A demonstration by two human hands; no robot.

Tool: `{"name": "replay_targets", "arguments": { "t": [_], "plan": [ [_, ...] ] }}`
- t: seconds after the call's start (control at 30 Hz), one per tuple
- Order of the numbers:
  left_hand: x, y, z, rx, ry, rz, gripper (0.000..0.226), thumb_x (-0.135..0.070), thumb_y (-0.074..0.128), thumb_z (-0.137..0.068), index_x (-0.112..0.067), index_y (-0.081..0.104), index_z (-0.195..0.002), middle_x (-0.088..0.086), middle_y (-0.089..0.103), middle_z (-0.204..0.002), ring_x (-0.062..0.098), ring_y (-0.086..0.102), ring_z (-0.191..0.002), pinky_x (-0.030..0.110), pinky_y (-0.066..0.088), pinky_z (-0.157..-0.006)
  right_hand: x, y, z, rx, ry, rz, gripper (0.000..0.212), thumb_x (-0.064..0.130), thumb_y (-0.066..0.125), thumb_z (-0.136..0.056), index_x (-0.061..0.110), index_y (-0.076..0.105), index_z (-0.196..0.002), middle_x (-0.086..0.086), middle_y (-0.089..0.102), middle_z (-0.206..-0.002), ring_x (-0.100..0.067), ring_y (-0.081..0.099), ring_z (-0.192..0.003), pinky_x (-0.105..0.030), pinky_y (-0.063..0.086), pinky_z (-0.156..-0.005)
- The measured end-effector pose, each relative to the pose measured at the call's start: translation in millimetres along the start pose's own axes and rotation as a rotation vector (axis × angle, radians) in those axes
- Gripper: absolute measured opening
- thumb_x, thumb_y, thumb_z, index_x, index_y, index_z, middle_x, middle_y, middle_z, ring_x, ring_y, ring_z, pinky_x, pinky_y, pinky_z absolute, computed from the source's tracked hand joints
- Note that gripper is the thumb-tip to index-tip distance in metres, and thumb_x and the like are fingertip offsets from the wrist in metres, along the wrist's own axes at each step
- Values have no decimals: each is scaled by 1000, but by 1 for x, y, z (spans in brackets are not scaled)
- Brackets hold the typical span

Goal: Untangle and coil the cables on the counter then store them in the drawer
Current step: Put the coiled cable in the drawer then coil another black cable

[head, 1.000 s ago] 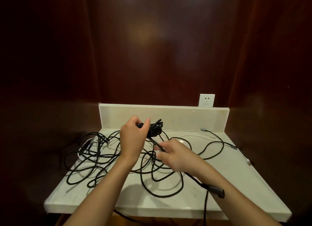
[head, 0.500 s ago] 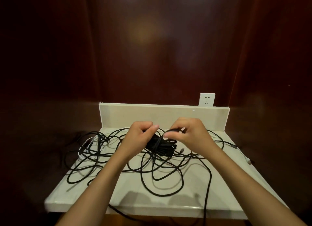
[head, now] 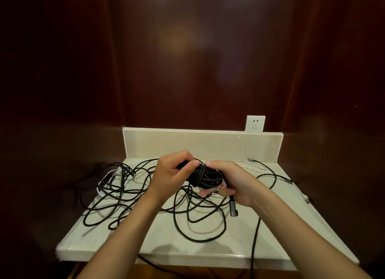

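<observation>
A small black coil of cable (head: 205, 177) hangs just above the pale counter (head: 270, 233), held between both hands. My left hand (head: 170, 174) grips the coil's left end with curled fingers. My right hand (head: 231, 181) is wrapped round its right side and also holds the cable's free end, whose grey plug (head: 233, 209) sticks out below the palm. A loose black tangle (head: 133, 197) sprawls over the counter's left and middle. A thin white cable (head: 253, 166) lies near the back right. No drawer is in view.
A cream backsplash (head: 208, 143) closes the counter's rear, with a white wall socket (head: 255, 123) above it at right. Dark wood panels surround the counter. One black cable strand (head: 253, 251) drops over the front edge. Another cable end (head: 289, 181) trails off the right side.
My right hand dropped from beside the left hand's fingertips to the coil's right side, carrying the cable end round it. The plug now shows below my right palm. The left hand barely moved.
</observation>
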State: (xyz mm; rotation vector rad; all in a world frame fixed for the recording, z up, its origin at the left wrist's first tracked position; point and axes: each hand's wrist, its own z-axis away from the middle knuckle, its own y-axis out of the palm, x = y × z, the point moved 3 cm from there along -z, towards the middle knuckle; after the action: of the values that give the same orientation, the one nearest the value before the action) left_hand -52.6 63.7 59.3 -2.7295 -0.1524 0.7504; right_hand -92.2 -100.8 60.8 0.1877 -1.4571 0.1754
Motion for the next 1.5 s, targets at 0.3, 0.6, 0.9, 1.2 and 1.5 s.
{"name": "replay_targets", "arguments": {
  "t": [0.3, 0.6, 0.9, 1.2, 1.5],
  "plan": [
    [7, 9, 0, -114, -519, 279, 26, -39, 63, -92, -14, 60, -99, 8, 65, -90, 19, 64, -74, 34, 54, -57, 8, -5, 9, -357, -525, 359, 9, 14, 69, -91, 15, 61, -93, 11, 59, -53, -1, 57, -50, -15, 40, -48],
    [15, 21, 10, 98, -769, 351, 39, -33, 57, -101, -3, 60, -76, 11, 57, -60, 17, 51, -40, 24, 40, -37, -3, -8, 3, -327, -610, 732, 15, 38, 74, -79, 24, 75, -74, 7, 69, -64, -9, 63, -61, -35, 52, -62],
    [0, 14, 13, 70, -502, 274, 55, -45, 60, -89, 7, 56, -71, 15, 57, -50, 22, 51, -38, 26, 41, -39, 5, -13, 1, -101, -415, 284, 32, 11, 65, -93, 12, 72, -62, -3, 64, -53, -22, 50, -45, -23, 44, -50],
    [6, 13, 15, 13, -355, 376, 38, -47, 64, -83, -10, 71, -89, 1, 70, -72, 15, 59, -50, 26, 51, -48, -9, -14, -13, -221, -182, 75, 18, 29, 75, -83, 18, 64, -75, 6, 56, -63, -9, 40, -59, -17, 22, -43],
    [12, 10, 24, 37, -303, 440, 76, -80, 59, -76, -12, 74, -106, 10, 68, -95, 21, 67, -60, 31, 55, -48, -17, -8, 0, -84, -153, 218, 43, 47, 73, -82, 5, 77, -89, -15, 72, -78, -16, 53, -60, -20, 27, -46]
  ]
}}
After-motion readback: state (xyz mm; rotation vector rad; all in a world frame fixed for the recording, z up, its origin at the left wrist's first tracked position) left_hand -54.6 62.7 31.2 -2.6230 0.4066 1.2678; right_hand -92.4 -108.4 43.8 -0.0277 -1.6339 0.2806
